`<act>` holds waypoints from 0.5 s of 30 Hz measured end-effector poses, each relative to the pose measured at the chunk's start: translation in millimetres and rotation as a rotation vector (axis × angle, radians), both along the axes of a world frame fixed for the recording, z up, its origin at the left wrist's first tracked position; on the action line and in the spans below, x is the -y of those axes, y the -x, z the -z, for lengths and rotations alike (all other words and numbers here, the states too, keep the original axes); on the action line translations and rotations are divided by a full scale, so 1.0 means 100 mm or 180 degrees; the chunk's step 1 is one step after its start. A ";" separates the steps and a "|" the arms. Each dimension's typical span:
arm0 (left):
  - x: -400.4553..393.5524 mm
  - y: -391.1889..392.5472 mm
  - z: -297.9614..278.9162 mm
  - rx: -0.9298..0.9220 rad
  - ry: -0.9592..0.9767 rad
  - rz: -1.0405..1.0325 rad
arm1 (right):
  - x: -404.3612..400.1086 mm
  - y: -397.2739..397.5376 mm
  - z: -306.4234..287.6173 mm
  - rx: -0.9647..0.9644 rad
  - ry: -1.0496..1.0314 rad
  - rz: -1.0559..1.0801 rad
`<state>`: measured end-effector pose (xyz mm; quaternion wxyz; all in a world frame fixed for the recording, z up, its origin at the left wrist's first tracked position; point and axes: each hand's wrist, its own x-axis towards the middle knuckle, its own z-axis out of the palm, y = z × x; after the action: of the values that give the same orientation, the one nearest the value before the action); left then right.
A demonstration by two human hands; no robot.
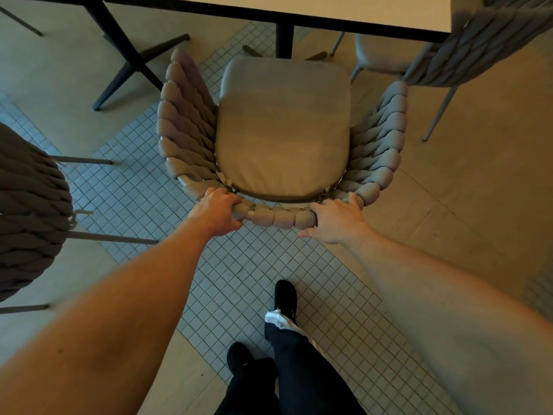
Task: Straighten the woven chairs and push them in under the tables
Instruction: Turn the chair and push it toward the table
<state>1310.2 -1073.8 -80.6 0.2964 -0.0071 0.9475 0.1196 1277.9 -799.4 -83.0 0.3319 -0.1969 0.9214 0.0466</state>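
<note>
Small square floor tiles [239,265] lie under you. Your left hand [217,211] and right hand [335,220] grip the thick rope-woven back of the beige cushioned chair [282,127], facing the pale flat-topped table [329,10].

The chair [281,218] has a thick woven rope back, a smooth matt cushion [282,127]; floor [239,280] of small matt tiles.

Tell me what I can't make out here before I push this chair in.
Head view only:
- Woven chair legs: hidden beneath its seat cushion.
- Table: far side cut off by the top edge.
- Left hand, right hand fingertips: wrapped behind the backrest.
- Right-side chair: blurred, cropped.
</note>
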 end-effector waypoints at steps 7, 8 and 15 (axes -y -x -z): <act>-0.04 -0.01 -0.12 0.0161 0.0079 -0.0111 | -0.03 0.04 -0.13 0.0080 0.0085 0.0057; -0.04 -0.02 -0.14 0.0136 0.0058 -0.0148 | -0.03 0.05 -0.16 0.0079 0.0100 0.0054; -0.04 -0.17 -0.35 -0.0317 -0.0558 -0.1073 | 0.14 0.04 -0.35 0.0193 0.0204 -0.0029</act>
<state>1327.7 -1069.6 -46.0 0.2243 -0.1339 0.9324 0.2498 1274.2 -812.9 -48.0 0.3529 -0.2130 0.9110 0.0125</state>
